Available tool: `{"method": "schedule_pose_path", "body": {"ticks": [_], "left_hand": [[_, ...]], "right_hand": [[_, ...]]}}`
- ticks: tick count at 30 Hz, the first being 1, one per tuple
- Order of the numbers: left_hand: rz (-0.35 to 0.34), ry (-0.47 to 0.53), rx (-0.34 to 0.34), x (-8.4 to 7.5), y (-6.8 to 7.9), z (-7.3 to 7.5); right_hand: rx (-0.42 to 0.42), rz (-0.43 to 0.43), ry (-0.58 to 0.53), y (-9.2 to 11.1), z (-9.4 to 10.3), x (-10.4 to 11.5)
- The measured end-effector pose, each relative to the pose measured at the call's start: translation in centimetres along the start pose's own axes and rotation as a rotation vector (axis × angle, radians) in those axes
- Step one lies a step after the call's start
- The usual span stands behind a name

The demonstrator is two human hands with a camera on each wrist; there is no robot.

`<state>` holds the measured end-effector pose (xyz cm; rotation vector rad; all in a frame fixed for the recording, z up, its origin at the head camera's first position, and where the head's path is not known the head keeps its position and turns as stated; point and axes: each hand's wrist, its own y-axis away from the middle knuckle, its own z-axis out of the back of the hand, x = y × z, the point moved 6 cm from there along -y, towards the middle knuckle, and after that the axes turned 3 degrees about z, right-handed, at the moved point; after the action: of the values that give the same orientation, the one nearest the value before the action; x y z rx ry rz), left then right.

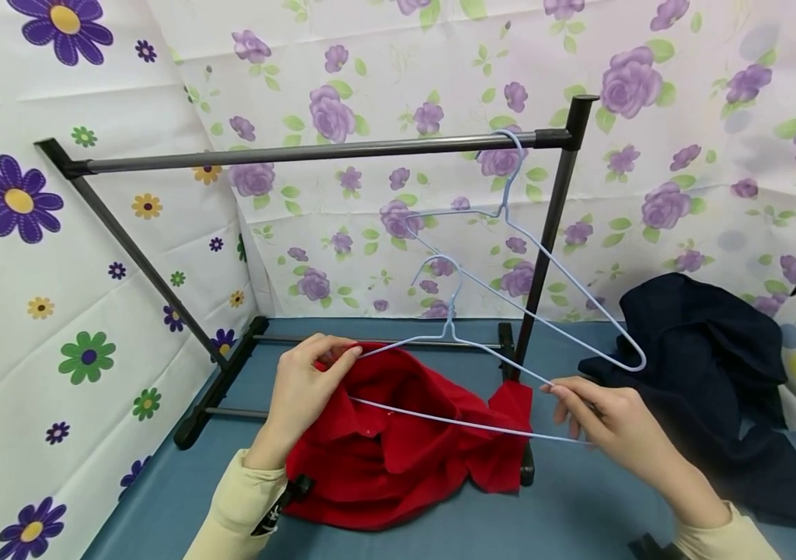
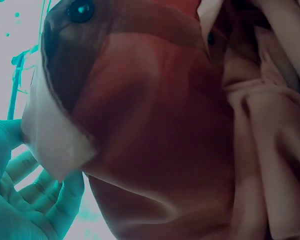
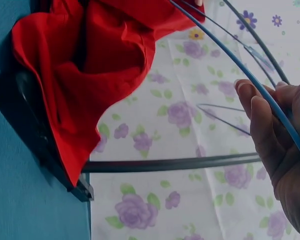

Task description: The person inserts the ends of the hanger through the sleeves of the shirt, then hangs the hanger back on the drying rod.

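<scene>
Closest, plain cream sleeves [image 1: 240, 494] at both wrists. Just beyond, a left hand [image 1: 303, 385] pinching the left shoulder of a pale-blue hanger [image 1: 451, 315] between thumb and fingertips, right against red cloth. Across from it, a right hand [image 1: 611, 416] grasping the same hanger near its right corner, thumb and bent fingers about the slim bar. Below and between the two, a red garment [image 1: 398, 467]: soft, matt fabric in deep rounded folds, a pointed flap at its right end and, from the left wrist view, a round button [image 2: 81, 10] and a sharp collar-like tip beside the left hand. Heaped loosely on the smooth blue-grey tabletop [image 1: 573, 498], in from the back edge, touching the left hand, near the right hand but apart from it. Above it, the pale-blue hanger: thin, triangular, with an open curved hook on top and its left corner hidden at the cloth.

Towards the back right corner of the tabletop, a crumpled dark navy cloth [image 1: 699, 373]. Reaching to the back edge, a rack [image 1: 314, 152] of dark round tubing on long feet. Hooked on its rail near the right end, a second hanger [image 1: 504, 208], also pale blue. Farthest, along the back edge, a creased white sheet [image 1: 370, 78] printed with purple roses.
</scene>
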<state>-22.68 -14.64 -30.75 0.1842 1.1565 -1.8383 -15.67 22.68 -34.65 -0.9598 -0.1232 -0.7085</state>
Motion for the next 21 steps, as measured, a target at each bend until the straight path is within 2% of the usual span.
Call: {"method": "schedule_pose_path", "body": {"ticks": [14, 21], "left_hand": [[-0.049, 0.101, -0.039, -2.2, -0.4, -0.7], [-0.089, 0.164, -0.064, -3.9, -0.9, -1.0]], "right_hand": [[0.003, -0.030, -0.042, -0.8, -2.8, 0.3], [-0.038, -0.010, -0.065, -1.2, -3.6, 0.6]]}}
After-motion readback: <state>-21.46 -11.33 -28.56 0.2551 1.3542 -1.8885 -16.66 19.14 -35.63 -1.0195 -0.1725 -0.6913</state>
